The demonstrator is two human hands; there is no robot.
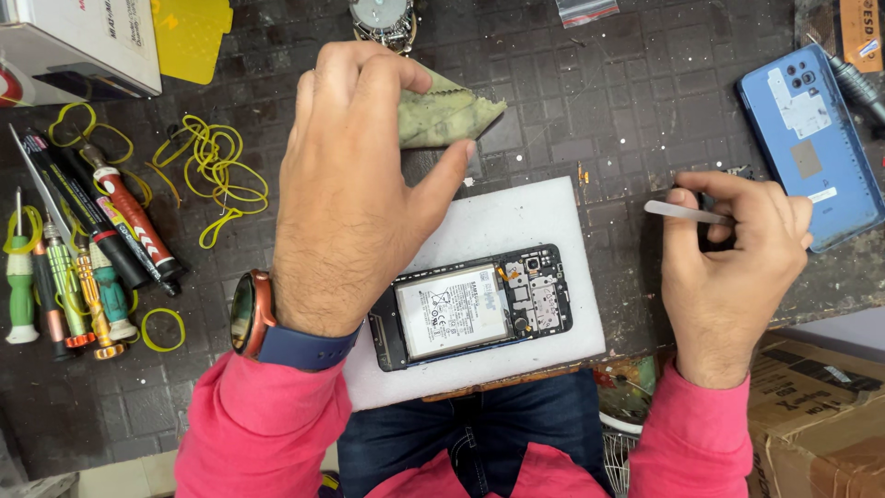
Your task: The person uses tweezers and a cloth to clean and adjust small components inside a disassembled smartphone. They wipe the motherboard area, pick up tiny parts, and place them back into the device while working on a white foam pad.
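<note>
The left hand (pixel 355 184) pinches a greenish cloth (pixel 447 112) between thumb and fingers, raised over the far left corner of a white pad (pixel 507 221). An opened phone (pixel 472 307), battery and boards showing, lies on that pad just right of the left wrist and between the two hands. The right hand (pixel 733 267) is closed on thin tweezers (pixel 687 212), their tip pointing left, off the pad's right edge. A blue back cover (pixel 811 138) lies on the worktop (pixel 590 92) beyond, screwdrivers (pixel 83 258) far left.
</note>
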